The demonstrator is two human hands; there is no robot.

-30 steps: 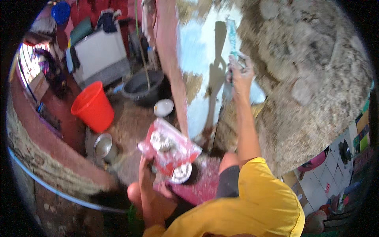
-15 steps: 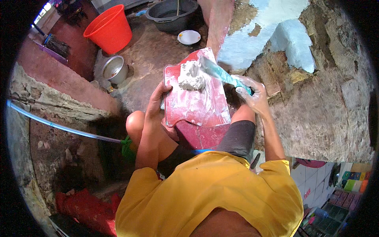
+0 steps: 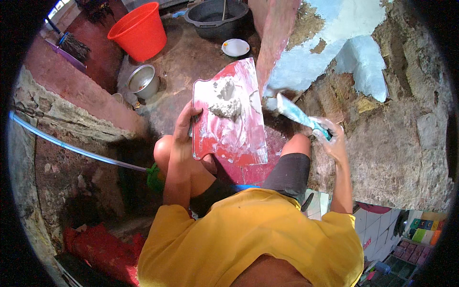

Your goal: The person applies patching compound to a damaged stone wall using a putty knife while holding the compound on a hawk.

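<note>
My left hand (image 3: 185, 122) grips the left edge of a red board (image 3: 206, 136), thumb on top and fingers underneath. A lump of grey-white paste (image 3: 226, 106) sits on the board's upper half, and white smears cover much of the rest. My right hand (image 3: 333, 138) is closed round the handle of a teal putty knife (image 3: 301, 115). Its whitened blade points up and left, apart from the board and close to the crumbling wall (image 3: 330, 103). White residue coats the fingers of that hand.
A pale blue-white patch (image 3: 306, 62) covers part of the rough wall at right. Beyond the board are a red bucket (image 3: 138, 33), a metal pot (image 3: 149, 85), a white plate (image 3: 235, 47) and a black basin (image 3: 217, 26). A blue hose (image 3: 71, 146) crosses at left.
The putty knife has moved off the paste, right and slightly down, towards the wall. The board has shifted a little left and down in my left hand.
</note>
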